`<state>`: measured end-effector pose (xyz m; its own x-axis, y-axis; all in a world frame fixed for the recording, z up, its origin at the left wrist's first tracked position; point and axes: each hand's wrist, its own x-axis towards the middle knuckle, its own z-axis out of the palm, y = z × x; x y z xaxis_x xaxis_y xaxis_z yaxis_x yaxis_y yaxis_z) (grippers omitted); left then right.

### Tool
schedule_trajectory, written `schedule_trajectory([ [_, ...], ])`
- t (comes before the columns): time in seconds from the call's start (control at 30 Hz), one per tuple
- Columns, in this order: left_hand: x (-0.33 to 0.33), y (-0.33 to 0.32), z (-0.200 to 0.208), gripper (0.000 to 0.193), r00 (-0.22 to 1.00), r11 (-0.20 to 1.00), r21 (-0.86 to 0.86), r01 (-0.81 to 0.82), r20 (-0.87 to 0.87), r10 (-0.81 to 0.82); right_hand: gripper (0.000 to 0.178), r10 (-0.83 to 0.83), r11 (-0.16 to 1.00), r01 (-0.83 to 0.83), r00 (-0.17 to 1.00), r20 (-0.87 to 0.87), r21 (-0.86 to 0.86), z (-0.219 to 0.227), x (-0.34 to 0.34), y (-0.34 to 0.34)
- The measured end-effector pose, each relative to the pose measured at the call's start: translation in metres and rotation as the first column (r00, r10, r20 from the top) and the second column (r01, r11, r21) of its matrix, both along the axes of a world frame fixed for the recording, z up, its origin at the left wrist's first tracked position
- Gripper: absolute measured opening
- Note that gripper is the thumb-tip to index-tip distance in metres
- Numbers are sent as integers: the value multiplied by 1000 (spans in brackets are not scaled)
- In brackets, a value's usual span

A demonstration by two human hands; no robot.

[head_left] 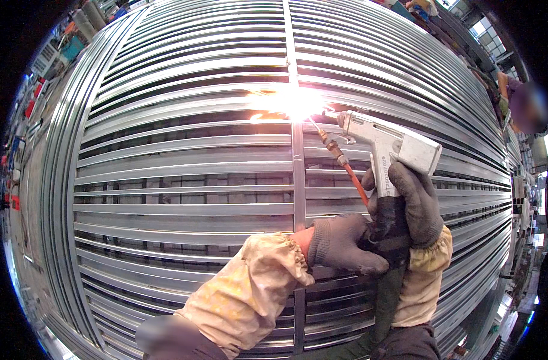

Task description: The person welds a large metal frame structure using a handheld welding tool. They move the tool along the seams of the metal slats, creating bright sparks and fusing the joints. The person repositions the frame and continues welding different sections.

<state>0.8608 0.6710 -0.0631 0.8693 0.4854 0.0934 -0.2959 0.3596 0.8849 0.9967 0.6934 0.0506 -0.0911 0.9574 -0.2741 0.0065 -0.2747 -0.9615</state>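
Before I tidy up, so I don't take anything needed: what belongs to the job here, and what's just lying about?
In use:
- white gun, gripped by right hand
- orange-red tube
- slatted metal frame

Apparently lying about, upper left:
- teal item
- greyish cylinders

Stretches across most of the view as a grey metal frame, crossed by close, shiny slats and divided by a long middle bar; bears a white glare with orange flecks at that bar; shows a dim grid through the gaps
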Motion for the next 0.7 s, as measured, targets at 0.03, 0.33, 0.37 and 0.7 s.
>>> schedule_trajectory([
  [0.03, 0, -1, -1, 37, 1000, 1000, 7, -17, 13, 17, 27, 24, 1000, -24, 1000, 13, 13, 0, 0, 1],
  [0.33, -4, 4, 8, 38, 996, 996, 84, 28, -92, -20, 27, -6, 1000, 6, 1000, -22, -9, 0, 1, 0],
  [0.37, -4, 4, 9, 38, 997, 996, 85, 10, -77, -3, 27, 9, 1000, -9, 1000, -19, -10, 0, 2, 1],
  [0.7, -4, 4, 10, 38, 999, 999, 31, 30, -24, -30, 29, 29, 999, -29, 1000, 2, 16, -2, 3, 1],
])
